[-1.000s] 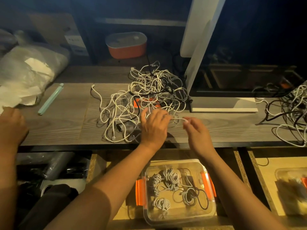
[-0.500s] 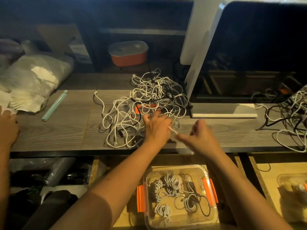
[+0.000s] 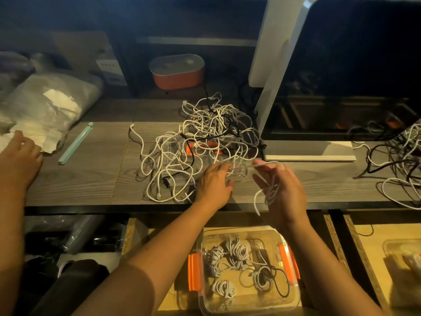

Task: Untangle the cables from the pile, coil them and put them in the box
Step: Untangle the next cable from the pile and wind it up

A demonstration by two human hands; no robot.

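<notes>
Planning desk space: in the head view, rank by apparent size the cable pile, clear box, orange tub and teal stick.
1. cable pile
2. clear box, nearer the camera, so its true size is unsure
3. orange tub, farthest back
4. teal stick

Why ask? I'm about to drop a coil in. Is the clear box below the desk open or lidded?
Open: no lid covers the clear box; coiled cables lie exposed inside, orange latches at its sides.

bare desk (image 3: 86, 179) left of cable pile (image 3: 200, 147); monitor base (image 3: 307, 153) blocks right.
</notes>
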